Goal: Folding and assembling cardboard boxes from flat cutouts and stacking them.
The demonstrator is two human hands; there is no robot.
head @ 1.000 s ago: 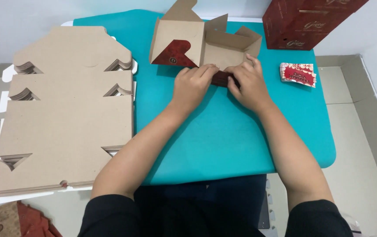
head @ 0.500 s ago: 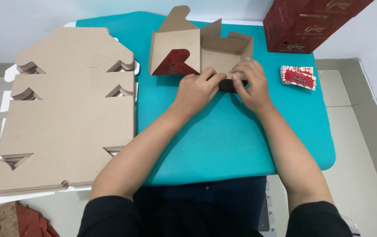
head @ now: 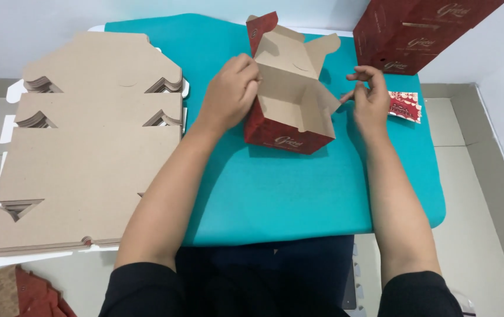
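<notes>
Single view only: head-worn camera, above seated person, looking steeply down and forward over own forearms.
Close range: both arms enter from bottom edge, left hand (head: 228,94) and right hand (head: 372,100) in upper centre.
Teal rectangular table mat (head: 299,194) fills middle; stack of flat brown cardboard blanks (head: 88,158) at left; pale floor at right edge; wall along top.
No second view, so no shared area.
</notes>
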